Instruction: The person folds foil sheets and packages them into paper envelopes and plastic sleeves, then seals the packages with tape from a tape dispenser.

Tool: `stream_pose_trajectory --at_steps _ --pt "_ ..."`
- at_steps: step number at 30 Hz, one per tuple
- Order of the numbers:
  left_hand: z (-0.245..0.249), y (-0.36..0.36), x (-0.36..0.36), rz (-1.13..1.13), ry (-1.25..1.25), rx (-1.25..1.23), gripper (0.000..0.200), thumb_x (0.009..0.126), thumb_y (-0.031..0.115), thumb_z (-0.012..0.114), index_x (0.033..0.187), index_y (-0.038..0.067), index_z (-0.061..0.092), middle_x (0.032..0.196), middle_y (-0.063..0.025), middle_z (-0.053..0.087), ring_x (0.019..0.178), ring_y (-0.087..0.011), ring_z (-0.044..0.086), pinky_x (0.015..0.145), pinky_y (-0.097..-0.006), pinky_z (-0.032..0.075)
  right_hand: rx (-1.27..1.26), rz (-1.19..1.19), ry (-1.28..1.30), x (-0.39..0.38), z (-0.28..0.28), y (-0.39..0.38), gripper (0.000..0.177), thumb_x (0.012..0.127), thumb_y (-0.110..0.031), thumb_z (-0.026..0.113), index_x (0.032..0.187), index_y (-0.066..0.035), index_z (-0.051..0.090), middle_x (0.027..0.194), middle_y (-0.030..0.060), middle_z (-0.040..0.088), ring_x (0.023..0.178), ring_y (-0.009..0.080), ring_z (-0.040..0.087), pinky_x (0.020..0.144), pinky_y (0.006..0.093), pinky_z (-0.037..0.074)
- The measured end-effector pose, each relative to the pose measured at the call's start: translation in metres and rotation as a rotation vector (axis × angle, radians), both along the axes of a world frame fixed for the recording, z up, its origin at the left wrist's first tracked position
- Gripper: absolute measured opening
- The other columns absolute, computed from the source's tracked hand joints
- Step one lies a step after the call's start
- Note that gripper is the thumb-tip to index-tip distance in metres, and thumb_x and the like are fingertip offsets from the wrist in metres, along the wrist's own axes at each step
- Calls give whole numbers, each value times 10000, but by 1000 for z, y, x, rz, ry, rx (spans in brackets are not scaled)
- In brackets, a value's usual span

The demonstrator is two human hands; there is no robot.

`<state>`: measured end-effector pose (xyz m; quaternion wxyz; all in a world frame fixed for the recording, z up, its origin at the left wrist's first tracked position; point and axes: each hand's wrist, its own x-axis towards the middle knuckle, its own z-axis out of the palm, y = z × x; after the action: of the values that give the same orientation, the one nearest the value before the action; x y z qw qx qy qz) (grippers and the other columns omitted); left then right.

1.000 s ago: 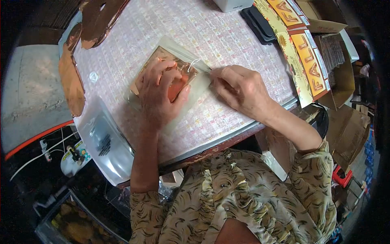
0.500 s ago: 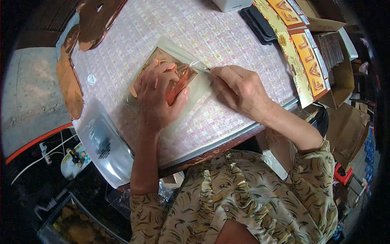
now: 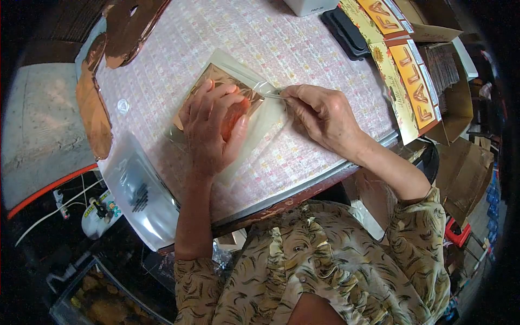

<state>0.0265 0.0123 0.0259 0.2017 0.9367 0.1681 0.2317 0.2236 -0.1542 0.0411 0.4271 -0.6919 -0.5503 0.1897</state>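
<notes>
A folded piece of shiny copper-coloured foil (image 3: 215, 74) lies on the table in a clear plastic bag (image 3: 230, 60). My left hand (image 3: 208, 122) rests flat over the foil, fingers extended and slightly apart, hiding much of it. At the bag's right edge, my right hand (image 3: 322, 114) pinches a gathered bit of the clear plastic between thumb and forefinger. The plastic is drawn into a narrow fold between the foil's corner and those fingertips.
A stack of clear plastic bags (image 3: 142, 200) hangs at the table's left edge. Copper foil pieces (image 3: 93, 103) lie at the far left. Printed FALL cards (image 3: 414, 86), a black case (image 3: 346, 35) and a white box (image 3: 310, 5) are at the right and back. A small clear disc (image 3: 123, 106) lies left.
My right hand has shifted slightly right, drawing the pinched plastic out further from the foil's corner. My left hand stays on the foil, its fingers a little lifted.
</notes>
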Motion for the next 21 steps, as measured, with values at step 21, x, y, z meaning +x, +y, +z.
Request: stream_pose_trajectory --at_steps 21 --pt "2 -1 -2 10 26 17 407 840 186 719 1243 167 667 1329 -9 605 1359 -304 475 1145 -480 306 51 10 -262 -8 1 -4 264 863 52 682 1116 9 621 834 183 686 706 354 691 626 415 554"
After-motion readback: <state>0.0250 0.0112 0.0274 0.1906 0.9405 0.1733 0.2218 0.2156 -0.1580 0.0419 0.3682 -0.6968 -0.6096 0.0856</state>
